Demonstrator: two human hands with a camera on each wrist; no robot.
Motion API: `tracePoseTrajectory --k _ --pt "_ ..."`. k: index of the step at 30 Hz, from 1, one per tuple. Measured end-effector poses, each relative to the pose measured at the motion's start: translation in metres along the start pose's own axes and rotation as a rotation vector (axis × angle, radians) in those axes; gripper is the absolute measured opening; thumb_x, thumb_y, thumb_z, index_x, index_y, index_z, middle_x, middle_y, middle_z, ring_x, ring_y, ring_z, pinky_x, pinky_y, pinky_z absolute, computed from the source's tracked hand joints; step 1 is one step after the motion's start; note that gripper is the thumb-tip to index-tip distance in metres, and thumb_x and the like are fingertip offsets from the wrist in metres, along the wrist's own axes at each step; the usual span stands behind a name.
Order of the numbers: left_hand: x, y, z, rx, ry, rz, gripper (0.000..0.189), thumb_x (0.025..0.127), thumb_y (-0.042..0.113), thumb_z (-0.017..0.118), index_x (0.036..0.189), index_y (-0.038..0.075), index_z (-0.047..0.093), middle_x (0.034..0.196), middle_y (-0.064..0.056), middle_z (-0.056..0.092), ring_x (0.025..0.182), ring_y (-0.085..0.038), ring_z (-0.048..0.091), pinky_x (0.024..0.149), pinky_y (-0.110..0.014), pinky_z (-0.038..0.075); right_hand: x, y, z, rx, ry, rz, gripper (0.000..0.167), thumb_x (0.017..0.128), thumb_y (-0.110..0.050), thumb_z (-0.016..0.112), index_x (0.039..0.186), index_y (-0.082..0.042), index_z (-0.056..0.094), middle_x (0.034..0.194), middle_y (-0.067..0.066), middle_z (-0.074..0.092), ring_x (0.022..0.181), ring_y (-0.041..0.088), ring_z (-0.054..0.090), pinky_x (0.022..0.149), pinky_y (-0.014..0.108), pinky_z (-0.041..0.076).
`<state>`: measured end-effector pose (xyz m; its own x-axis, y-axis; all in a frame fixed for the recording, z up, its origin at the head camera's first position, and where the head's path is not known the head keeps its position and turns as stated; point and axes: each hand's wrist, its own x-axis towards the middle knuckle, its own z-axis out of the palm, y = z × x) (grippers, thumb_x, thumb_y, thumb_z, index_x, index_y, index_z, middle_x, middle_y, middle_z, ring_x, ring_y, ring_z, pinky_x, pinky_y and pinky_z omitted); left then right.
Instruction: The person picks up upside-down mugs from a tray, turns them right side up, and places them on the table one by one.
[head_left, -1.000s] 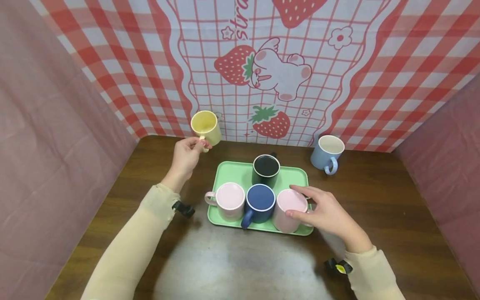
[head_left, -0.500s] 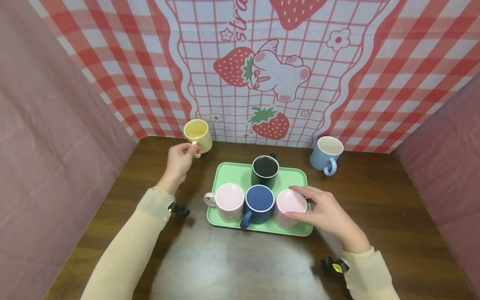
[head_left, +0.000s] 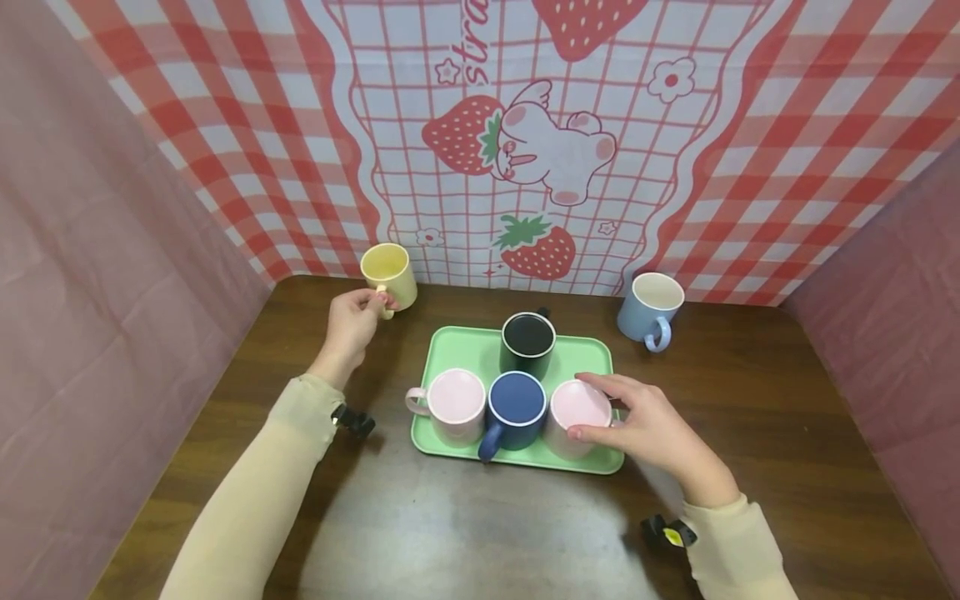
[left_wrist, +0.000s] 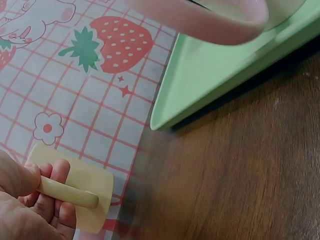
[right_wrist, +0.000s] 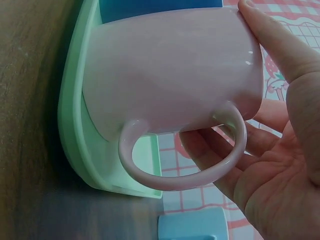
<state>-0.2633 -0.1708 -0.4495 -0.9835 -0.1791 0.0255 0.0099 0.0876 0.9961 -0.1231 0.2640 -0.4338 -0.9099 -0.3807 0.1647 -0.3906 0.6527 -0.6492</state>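
At the back left, my left hand (head_left: 351,325) pinches the handle of a yellow mug (head_left: 397,287), which is upright near the cloth backdrop. In the left wrist view, thumb and fingers close on that yellow handle (left_wrist: 70,192). My right hand (head_left: 648,421) grips a pink mug (head_left: 577,412) near its rim, thumb on the near side and fingers on the far side. This mug stands at the right end of a green tray (head_left: 582,354), its handle (right_wrist: 185,180) clear of the fingers. Beside it on the tray are a dark blue mug (head_left: 517,400) and another pink mug (head_left: 456,400).
Behind the blue mug, a black mug (head_left: 528,337) stands on the tray. A light blue mug (head_left: 647,312) sits on the wooden table (head_left: 420,533) at the back right. A red-and-white strawberry cloth (head_left: 442,183) hangs behind; pink curtains (head_left: 112,275) flank both sides.
My left hand has carried the yellow mug leftward and lower, toward the table's back left. The right hand has stayed on the pink mug, and the tray's mugs have not visibly shifted.
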Motion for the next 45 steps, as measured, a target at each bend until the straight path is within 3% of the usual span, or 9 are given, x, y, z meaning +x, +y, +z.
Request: tracePoseTrajectory --k 22,33,45 --pt "0.008 -0.013 -0.015 0.032 0.014 -0.039 0.028 0.112 0.006 0.060 0.118 -0.019 0.072 0.100 -0.013 0.077 0.094 -0.016 0.073 0.089 -0.024 0.059 -0.003 -0.002 0.002 0.029 -0.008 0.035 0.075 0.081 -0.035 0.100 0.144 -0.005 0.070 0.131 0.009 0.075 0.109 0.024 0.068 0.090 0.050 0.061" --pt "0.008 -0.020 -0.020 0.058 0.023 -0.063 0.028 0.113 0.007 0.059 0.121 -0.016 0.073 0.105 -0.016 0.077 0.091 -0.010 0.071 0.090 -0.025 0.061 -0.003 -0.001 0.005 0.047 0.000 0.038 0.073 0.082 -0.032 0.100 0.144 -0.007 0.070 0.129 0.009 0.075 0.108 0.023 0.068 0.092 0.045 0.062" --pt "0.009 -0.020 -0.024 0.096 -0.002 -0.057 0.032 0.113 0.012 0.061 0.125 -0.016 0.072 0.112 -0.019 0.079 0.095 -0.006 0.068 0.089 -0.022 0.057 -0.004 -0.003 0.004 0.059 -0.008 0.064 0.074 0.083 -0.032 0.099 0.145 -0.008 0.069 0.133 0.011 0.073 0.111 0.026 0.068 0.095 0.051 0.062"
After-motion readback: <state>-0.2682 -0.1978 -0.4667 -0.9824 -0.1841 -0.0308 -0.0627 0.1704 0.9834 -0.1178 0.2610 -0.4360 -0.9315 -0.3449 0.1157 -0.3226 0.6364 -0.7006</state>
